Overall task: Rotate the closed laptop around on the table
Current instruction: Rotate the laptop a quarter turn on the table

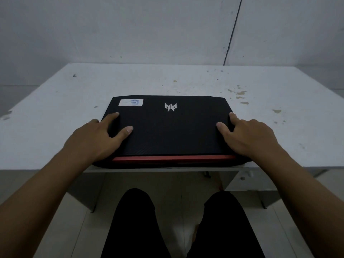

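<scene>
A closed black laptop (171, 131) lies flat at the near edge of a white table (279, 131). Its lid carries a silver logo and a white sticker at the far left corner, and a red strip runs along the side facing me. My left hand (95, 138) grips the laptop's left edge, thumb and forefinger lying on the lid. On the opposite side my right hand (249, 138) holds the right edge the same way, with the other fingers wrapped out of sight over the side.
The tabletop is scuffed, with chipped brown spots at the right. A pale wall stands close behind the table. My legs in dark trousers show below the table's near edge, above a tiled floor.
</scene>
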Tool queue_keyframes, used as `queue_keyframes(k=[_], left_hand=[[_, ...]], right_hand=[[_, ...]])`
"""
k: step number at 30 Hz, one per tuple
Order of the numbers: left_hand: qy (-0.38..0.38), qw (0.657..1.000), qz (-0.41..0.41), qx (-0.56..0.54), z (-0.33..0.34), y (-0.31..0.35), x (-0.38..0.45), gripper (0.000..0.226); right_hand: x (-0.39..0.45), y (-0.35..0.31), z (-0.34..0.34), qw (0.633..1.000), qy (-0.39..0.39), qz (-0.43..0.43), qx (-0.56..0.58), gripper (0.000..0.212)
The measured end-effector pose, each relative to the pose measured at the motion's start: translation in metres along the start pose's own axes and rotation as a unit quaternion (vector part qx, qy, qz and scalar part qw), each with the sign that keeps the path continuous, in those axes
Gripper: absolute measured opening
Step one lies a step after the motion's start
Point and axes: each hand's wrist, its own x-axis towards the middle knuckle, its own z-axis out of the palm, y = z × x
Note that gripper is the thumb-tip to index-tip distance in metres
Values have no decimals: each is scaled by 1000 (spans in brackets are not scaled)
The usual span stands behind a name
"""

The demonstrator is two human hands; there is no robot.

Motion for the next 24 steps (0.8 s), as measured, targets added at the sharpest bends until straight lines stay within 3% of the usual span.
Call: queue_keyframes(k=[17,24], left_hand=[[-25,999,-45,-4,3,4,-5,93],[-41,996,-75,-13,3,10,-16,96]], right_hand=[[0,1,-4,999,-14,-31,-33,78],[-12,5,9,998,18,1,56,74]])
